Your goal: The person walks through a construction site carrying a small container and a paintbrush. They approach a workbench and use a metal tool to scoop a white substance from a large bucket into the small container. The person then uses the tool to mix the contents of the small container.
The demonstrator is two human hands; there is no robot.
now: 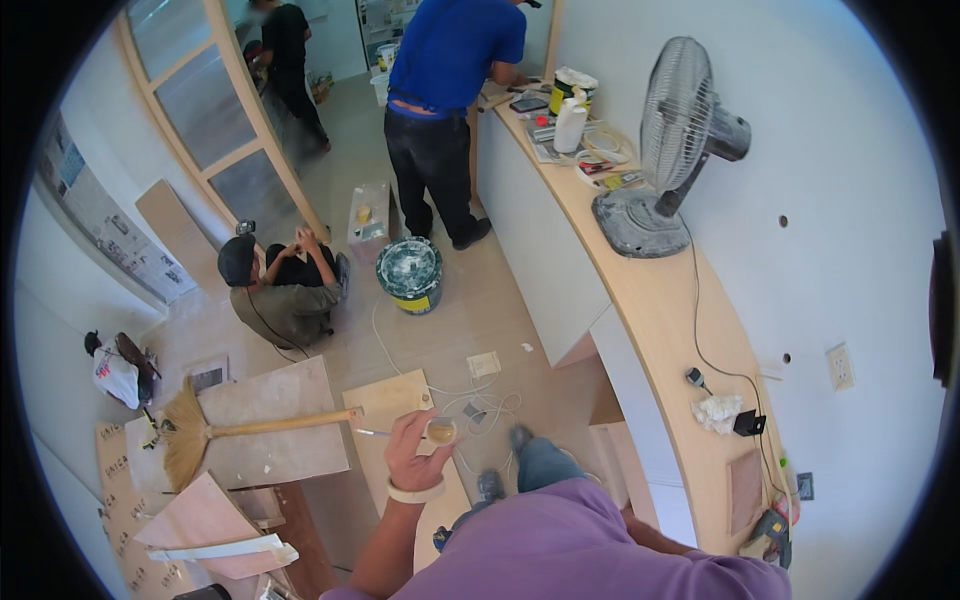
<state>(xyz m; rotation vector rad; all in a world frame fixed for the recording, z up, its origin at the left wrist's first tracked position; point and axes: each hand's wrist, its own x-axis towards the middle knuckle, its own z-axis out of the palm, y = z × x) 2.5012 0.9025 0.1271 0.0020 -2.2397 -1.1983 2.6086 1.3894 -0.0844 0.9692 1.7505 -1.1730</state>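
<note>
My left hand (pixel 412 462) is raised over the floor, its fingers closed around a small clear cup (pixel 441 432) with something tan in it. A thin stick, perhaps a brush handle (pixel 372 432), juts out to the left of the same hand. Around that wrist sits a pale ring (pixel 416 494) that looks like a roll of tape. Just beyond the hand, the wooden handle of a straw broom (pixel 185 432) ends; the broom lies across a pale board (pixel 290 440). Of my right arm only a piece (pixel 655 535) shows beside my body, and its hand is hidden.
A long wooden counter (pixel 640 330) curves along the right, bearing a dusty fan (pixel 675 130) and a power cord. Ahead stand a lidded bucket (pixel 409 275), a crouching person (pixel 285 290) and a standing person in blue (pixel 450 70). White cable (pixel 490 405) loops on the floor.
</note>
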